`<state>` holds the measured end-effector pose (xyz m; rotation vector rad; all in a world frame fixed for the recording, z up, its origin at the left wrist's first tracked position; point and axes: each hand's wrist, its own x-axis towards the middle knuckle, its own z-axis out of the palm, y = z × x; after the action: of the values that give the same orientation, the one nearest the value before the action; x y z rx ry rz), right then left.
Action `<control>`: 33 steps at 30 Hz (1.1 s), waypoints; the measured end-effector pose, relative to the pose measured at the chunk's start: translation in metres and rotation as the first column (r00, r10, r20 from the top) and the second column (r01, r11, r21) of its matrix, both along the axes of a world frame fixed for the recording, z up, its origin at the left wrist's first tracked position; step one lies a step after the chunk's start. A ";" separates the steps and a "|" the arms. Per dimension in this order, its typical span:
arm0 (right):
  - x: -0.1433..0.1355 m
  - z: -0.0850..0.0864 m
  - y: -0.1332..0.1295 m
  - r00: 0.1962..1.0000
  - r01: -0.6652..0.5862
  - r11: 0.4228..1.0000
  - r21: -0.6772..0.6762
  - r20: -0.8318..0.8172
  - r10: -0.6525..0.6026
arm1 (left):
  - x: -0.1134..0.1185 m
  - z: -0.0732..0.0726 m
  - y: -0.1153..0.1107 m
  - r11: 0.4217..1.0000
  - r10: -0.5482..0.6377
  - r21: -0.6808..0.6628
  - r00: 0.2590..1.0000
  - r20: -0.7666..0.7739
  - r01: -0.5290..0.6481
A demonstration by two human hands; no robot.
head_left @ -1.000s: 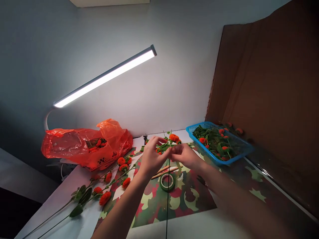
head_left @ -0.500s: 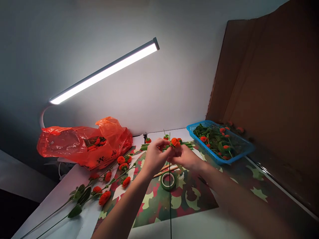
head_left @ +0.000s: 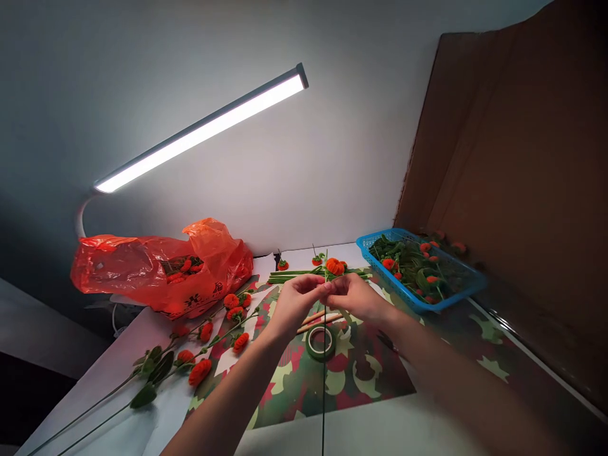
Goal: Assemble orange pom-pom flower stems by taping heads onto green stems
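A long, thin green stem stands upright in front of me, its lower end past the bottom edge of the view. My left hand pinches it near the top between thumb and fingers. From the other side my right hand is closed at the same spot, fingertips touching the left ones. An orange fabric-like flower sits just above the fingertips, against the stem. A light green strip seems to hang below the right hand. Under the hands lies a roll of green tape.
Finished-looking orange flower sprays lie at left, before a red plastic bag. A blue basket with flowers and leaves stands at right, beside a cardboard panel. Green stems lie behind the hands; a lamp hangs above.
My hands have come slightly lower on the stem, fingertips now together beneath the orange flower. The flower sits more clearly above them, and the stem's top shows more. The view has shifted slightly.
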<state>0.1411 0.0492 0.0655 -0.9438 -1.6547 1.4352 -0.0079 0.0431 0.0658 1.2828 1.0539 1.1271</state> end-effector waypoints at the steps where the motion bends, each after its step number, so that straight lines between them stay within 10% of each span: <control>1: 0.000 0.000 0.000 0.999 -0.026 1.000 0.000 -0.019 0.026 | -0.001 -0.001 0.002 0.999 -0.018 -0.042 0.999 0.038 0.020; 10: -0.003 -0.034 0.015 0.954 -0.125 0.984 -0.124 -0.287 0.085 | -0.006 -0.012 0.017 0.981 -0.059 -0.136 0.886 0.461 0.136; 26: -0.010 -0.030 0.009 0.984 0.093 0.994 0.057 -0.160 -0.083 | -0.005 -0.024 0.017 0.993 -0.063 -0.072 0.934 0.353 0.094; 33: -0.012 -0.039 0.010 0.954 -0.076 0.996 -0.057 -0.294 0.056 | -0.011 -0.021 0.019 0.973 -0.156 -0.100 0.916 0.371 0.206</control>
<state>0.1294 0.0587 0.0269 -0.6782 -1.4371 1.5995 -0.0186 0.0620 0.0445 0.9930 0.7086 1.0767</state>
